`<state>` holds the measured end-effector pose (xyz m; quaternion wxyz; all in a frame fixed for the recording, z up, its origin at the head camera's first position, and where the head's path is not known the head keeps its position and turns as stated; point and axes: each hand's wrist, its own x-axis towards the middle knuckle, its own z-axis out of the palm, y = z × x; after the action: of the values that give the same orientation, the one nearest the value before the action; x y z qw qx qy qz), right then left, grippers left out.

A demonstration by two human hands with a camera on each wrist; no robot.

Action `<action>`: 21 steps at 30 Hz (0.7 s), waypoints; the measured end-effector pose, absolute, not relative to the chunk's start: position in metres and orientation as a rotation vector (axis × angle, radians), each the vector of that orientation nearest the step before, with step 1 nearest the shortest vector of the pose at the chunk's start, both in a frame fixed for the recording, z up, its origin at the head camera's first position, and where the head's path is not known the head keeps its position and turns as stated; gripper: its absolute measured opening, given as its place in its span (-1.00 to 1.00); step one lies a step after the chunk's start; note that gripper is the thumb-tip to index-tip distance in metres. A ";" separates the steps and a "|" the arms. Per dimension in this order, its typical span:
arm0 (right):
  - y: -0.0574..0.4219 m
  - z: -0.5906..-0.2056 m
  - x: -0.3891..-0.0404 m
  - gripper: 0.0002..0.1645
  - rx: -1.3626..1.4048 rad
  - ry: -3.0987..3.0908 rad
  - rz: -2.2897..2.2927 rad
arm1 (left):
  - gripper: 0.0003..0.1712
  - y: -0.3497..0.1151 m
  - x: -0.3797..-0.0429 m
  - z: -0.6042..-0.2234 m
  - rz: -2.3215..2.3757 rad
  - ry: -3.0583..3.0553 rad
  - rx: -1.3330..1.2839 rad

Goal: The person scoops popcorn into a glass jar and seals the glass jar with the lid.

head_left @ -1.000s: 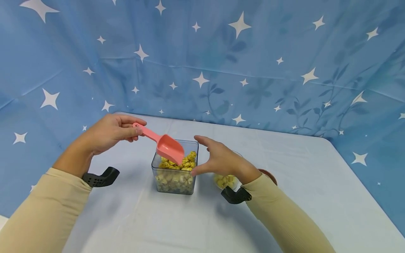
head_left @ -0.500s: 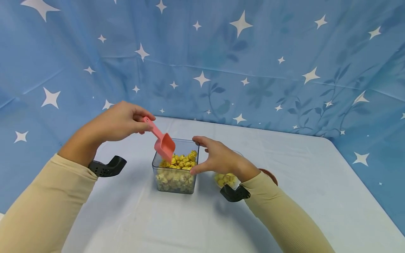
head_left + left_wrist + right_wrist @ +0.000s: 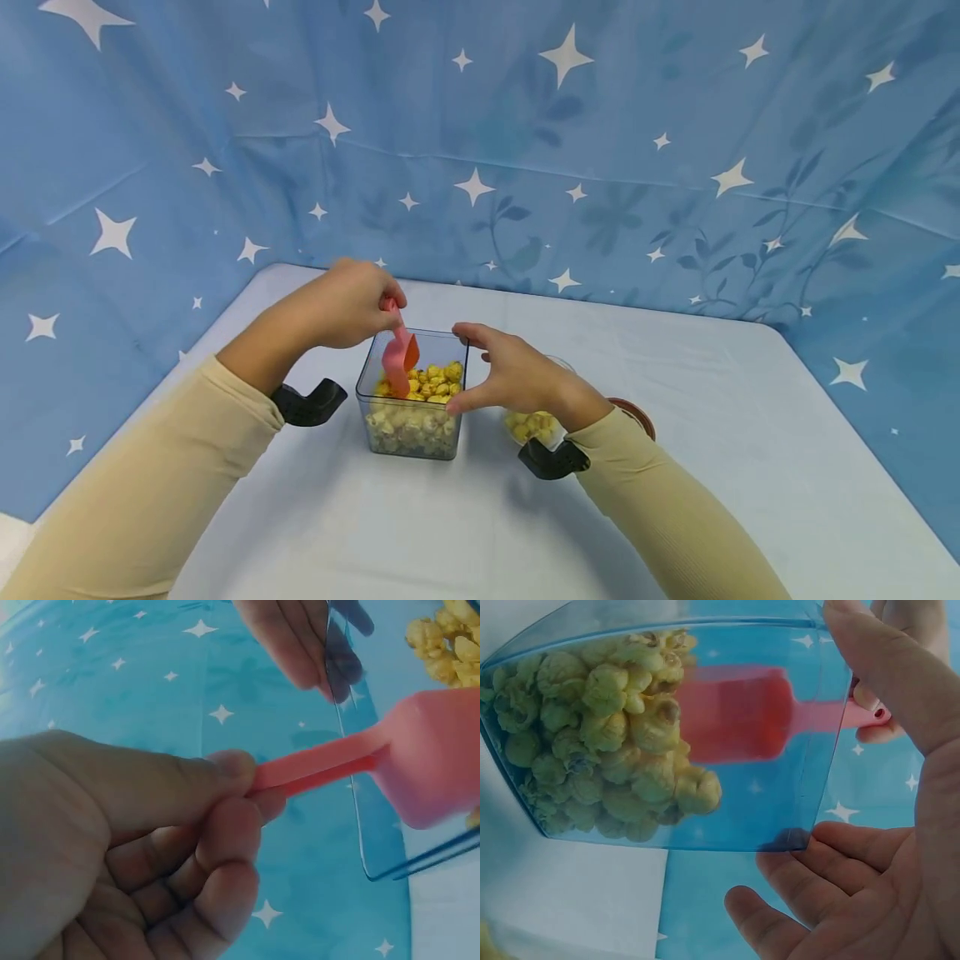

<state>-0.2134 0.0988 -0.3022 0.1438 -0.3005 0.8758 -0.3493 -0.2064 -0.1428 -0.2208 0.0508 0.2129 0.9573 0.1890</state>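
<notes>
My left hand [image 3: 341, 304] pinches the handle of a pink scoop [image 3: 397, 367] between thumb and fingers, as the left wrist view shows close up. The scoop points steeply down into a clear square container [image 3: 411, 402], its lip among the yellow popcorn [image 3: 437, 385]. Through the container's wall, the right wrist view shows the scoop's pink bowl [image 3: 739, 712] meeting the popcorn [image 3: 615, 735]. My right hand [image 3: 517, 373] holds the container's right side, thumb at the near corner and fingertips at the far one.
Partly hidden under my right wrist is a clear round vessel [image 3: 532, 427] with pale yellow pieces in it. Behind the right forearm a brown rim [image 3: 633, 415] peeks out. The white-covered table [image 3: 405, 525] ends at a blue star-patterned curtain [image 3: 480, 125].
My left hand has moved right with the scoop and tilted it from slanting to nearly upright, lowering its lip into the popcorn. The right hand stays at the container.
</notes>
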 end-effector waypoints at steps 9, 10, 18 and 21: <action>0.099 -0.301 -0.213 0.26 -0.884 2.518 -1.013 | -0.71 -0.157 -0.219 -0.250 0.769 2.728 0.557; 0.099 -0.302 -0.213 0.26 -0.887 2.517 -1.012 | -0.70 -0.158 -0.221 -0.255 0.788 2.706 0.551; 0.099 -0.303 -0.212 0.26 -0.852 2.516 -1.026 | -0.68 -0.162 -0.226 -0.266 0.877 2.645 0.540; 0.099 -0.303 -0.211 0.25 -0.847 2.514 -1.034 | -0.65 -0.169 -0.225 -0.266 0.935 2.620 0.495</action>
<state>-0.2112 0.0993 -0.3030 0.1465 -0.2944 0.8734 -0.3592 -0.2252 -0.1691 -0.2661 0.1573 0.1729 0.9158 0.3266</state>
